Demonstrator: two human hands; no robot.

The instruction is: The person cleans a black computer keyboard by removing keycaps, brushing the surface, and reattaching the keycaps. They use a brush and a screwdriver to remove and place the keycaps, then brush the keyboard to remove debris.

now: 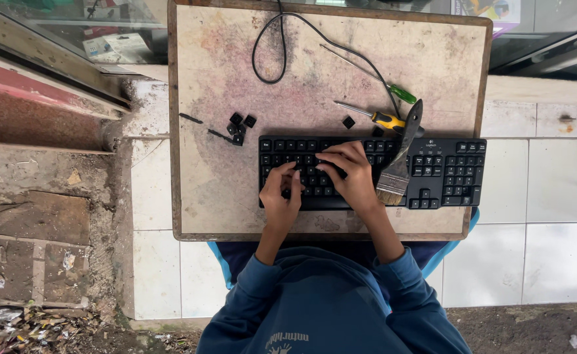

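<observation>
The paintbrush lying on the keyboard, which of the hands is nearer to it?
Right. The right hand rests on the keys just beside the paintbrush; the left hand is farther off, on the keyboard's other side.

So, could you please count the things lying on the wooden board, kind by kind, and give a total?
Keyboard: 1, black, with both hands on its keys
Paintbrush: 1, lying across the keyboard
Screwdrivers: 2, one yellow-handled, one green-handled
Loose black keycaps: about 6, a cluster and one apart
Thin black strips: 2
Total: about 12
</observation>
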